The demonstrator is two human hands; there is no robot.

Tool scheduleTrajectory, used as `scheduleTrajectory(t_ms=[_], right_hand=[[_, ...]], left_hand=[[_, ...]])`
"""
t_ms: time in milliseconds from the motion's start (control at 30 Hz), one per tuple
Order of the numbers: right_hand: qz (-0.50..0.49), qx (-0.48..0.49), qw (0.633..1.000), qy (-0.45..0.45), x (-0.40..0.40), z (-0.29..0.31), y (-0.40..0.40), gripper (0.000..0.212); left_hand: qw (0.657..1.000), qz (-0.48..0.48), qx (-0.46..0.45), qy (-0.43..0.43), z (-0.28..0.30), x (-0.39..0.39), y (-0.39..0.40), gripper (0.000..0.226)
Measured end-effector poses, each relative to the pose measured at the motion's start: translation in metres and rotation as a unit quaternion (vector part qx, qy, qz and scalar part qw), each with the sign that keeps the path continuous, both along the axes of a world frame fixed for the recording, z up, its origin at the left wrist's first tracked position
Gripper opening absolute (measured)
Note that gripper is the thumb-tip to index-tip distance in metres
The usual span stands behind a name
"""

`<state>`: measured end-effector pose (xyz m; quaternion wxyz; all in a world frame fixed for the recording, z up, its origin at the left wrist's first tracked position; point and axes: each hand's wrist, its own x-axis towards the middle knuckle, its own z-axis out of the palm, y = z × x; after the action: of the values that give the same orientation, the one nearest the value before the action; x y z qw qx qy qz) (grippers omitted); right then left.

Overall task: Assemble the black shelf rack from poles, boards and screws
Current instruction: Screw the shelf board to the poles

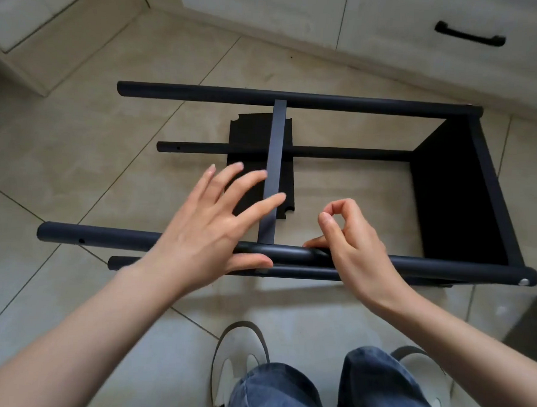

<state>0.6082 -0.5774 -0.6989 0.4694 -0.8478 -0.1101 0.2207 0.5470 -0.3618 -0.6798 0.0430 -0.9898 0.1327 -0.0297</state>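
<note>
rack (293,179) on its side on floor (108,171), four poles horizontal. end board (455,193) at right already fixed, screw (524,281) showing at near pole (427,265) end. middle board (274,169) slotted between poles, edge-on, looks not yet screwed. left hand (210,231) spread wide, steadying near pole and board. right hand (352,237) fingers curled, pinching at pole beside board; small screw between them cannot tell. left-end holes (81,241) empty: third board, screws remain. roughly halfway.

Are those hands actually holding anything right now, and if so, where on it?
The left hand lies open over the near pole, thumb under it, beside the middle board. The right hand touches that pole; whether its pinched fingertips hold a screw cannot be told.
</note>
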Motion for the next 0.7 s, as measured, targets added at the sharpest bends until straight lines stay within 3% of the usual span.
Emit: scheduleTrajectory(t_ms=[133,467,700], right_hand=[[0.017,-0.014,1.000,0.015,0.001,-0.004,-0.001,0.012],[0.082,-0.024,0.995,0.052,0.001,-0.013,-0.004,0.011],[0.133,-0.010,0.977,0.168,0.026,-0.020,0.009,0.011]], left_hand=[[0.994,-0.068,0.036,0.080,-0.006,0.009,0.013,0.088],[0.986,-0.103,-0.125,0.034,-0.040,-0.003,0.015,0.079],[0.980,-0.111,-0.166,0.011,-0.057,-0.017,0.017,0.078]])
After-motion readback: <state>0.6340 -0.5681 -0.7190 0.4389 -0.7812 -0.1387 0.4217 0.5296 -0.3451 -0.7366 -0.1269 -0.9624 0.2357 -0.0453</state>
